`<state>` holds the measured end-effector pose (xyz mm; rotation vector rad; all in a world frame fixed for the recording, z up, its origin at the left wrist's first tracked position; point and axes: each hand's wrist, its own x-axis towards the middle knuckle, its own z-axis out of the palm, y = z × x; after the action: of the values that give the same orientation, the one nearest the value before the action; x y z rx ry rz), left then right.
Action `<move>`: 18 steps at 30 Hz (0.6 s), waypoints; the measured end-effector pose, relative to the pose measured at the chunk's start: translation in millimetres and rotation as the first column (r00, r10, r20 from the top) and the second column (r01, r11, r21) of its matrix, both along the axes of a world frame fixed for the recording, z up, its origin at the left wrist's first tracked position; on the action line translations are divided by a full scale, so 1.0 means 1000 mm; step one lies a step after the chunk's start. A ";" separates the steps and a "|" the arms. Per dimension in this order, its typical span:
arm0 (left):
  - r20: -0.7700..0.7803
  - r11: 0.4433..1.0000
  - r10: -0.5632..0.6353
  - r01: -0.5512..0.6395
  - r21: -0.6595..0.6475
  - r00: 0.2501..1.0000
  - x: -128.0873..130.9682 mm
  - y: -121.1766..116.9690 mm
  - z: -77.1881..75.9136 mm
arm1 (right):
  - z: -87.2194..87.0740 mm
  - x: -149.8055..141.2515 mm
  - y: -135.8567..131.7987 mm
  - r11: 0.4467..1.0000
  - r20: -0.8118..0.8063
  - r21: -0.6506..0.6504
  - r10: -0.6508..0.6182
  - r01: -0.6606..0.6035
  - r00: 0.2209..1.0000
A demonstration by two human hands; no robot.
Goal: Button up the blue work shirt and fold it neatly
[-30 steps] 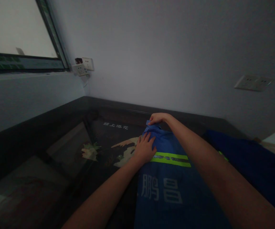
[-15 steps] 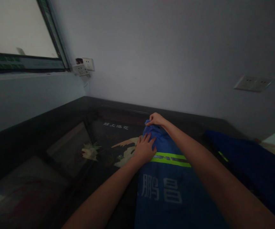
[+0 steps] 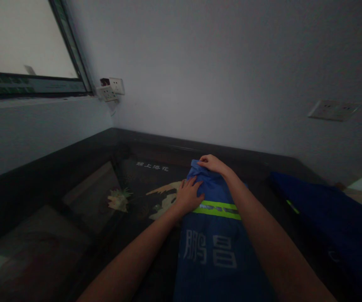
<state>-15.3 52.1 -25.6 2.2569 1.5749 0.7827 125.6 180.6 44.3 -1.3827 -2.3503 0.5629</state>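
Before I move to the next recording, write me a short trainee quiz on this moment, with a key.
1. Which hand grips the far end of the blue garment? A) left B) right
2. True or false: a second blue cloth lies to the right of that garment.
3. Fill in: the left hand rests with its fingers spread; the bright stripes across the garment are ____.

Key: 1. B, the right hand. 2. True. 3. Yellow-green.
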 end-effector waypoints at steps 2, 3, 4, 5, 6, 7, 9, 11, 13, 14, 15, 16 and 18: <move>0.172 0.999 0.038 -0.036 -0.014 0.984 -0.009 0.011 0.006 | -0.004 0.001 -0.004 0.999 -0.033 0.030 0.028 -0.027 0.999; 0.253 0.997 0.068 -0.073 0.012 0.965 -0.015 0.019 0.011 | -0.006 0.001 -0.005 0.998 -0.049 0.046 0.036 -0.034 0.998; 0.314 0.992 0.088 -0.112 0.060 0.945 -0.021 0.029 0.016 | -0.008 0.001 -0.007 0.997 -0.064 0.065 0.043 -0.039 0.997; 0.344 0.983 0.084 -0.134 0.124 0.935 -0.027 0.039 0.021 | -0.010 0.002 -0.008 0.995 -0.079 0.086 0.048 -0.042 0.996; 0.339 0.974 0.050 -0.121 0.192 0.939 -0.032 0.050 0.027 | -0.011 0.002 -0.009 0.994 -0.095 0.105 0.053 -0.043 0.994; 0.300 0.968 -0.012 -0.065 0.244 0.954 -0.035 0.061 0.032 | -0.013 0.003 -0.009 0.992 -0.112 0.120 0.060 -0.046 0.992; 0.156 0.961 -0.165 0.123 0.249 0.974 -0.038 0.083 0.042 | -0.014 0.006 -0.010 0.989 -0.154 0.140 0.078 -0.056 0.985; -0.015 0.954 -0.267 0.267 0.138 0.963 -0.035 0.101 0.050 | -0.015 0.010 -0.008 0.987 -0.194 0.144 0.098 -0.070 0.976; -0.186 0.952 -0.297 0.304 0.014 0.937 -0.032 0.116 0.057 | -0.016 0.016 -0.006 0.988 -0.229 0.128 0.115 -0.087 0.967; -0.266 0.955 -0.293 0.297 -0.029 0.918 -0.030 0.122 0.061 | -0.016 0.020 -0.005 0.989 -0.241 0.113 0.116 -0.091 0.963; -0.335 0.957 -0.286 0.284 -0.057 0.898 -0.030 0.128 0.064 | -0.017 0.023 -0.004 0.992 -0.252 0.094 0.110 -0.088 0.961; -0.387 0.959 -0.280 0.273 -0.076 0.879 -0.030 0.133 0.068 | -0.017 0.025 -0.003 0.994 -0.263 0.075 0.097 -0.080 0.960; -0.430 0.953 -0.304 0.277 -0.125 0.850 -0.033 0.142 0.076 | -0.017 0.029 -0.002 0.998 -0.287 0.040 0.067 -0.057 0.956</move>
<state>-47.8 193.8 50.8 2.6745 1.3387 0.1357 154.7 178.2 27.1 -1.1302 -2.1624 0.6920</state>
